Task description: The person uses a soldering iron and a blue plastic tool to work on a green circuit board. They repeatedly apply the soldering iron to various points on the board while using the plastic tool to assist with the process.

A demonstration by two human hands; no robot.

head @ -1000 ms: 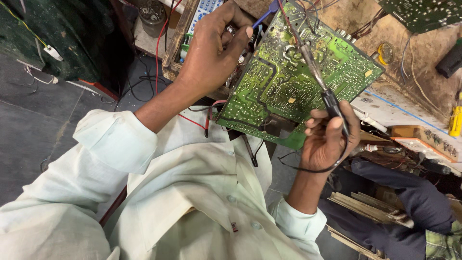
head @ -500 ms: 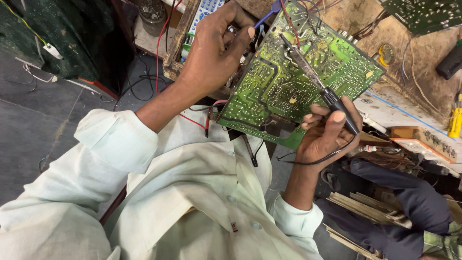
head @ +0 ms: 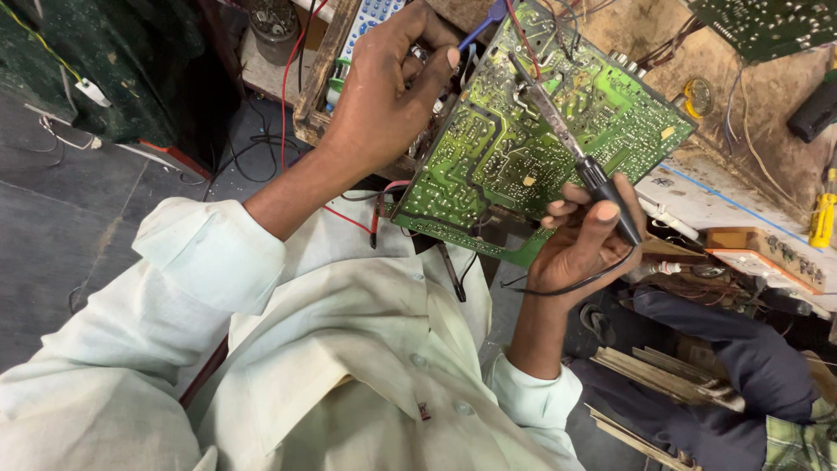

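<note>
L hand point(head: 384, 105) fingers pinch the green board point(head: 540, 139) edge, R hand point(head: 580, 249) grips the iron point(head: 567, 139), tip on solder side w/ joint work mid-way, not finished.

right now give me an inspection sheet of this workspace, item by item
surface: wooden bench edge, worn and dusty
job's things: green circuit board tilted, solder side up; soldering iron with its tip on the board
clutter: remote control, yellow-handled tool, second board
grips: left hand holds the board's top edge; right hand grips the iron's black handle
cables: black cord under the right hand; red wire hanging off the bench
surroundings: dark floor, dark cloth at right
</note>
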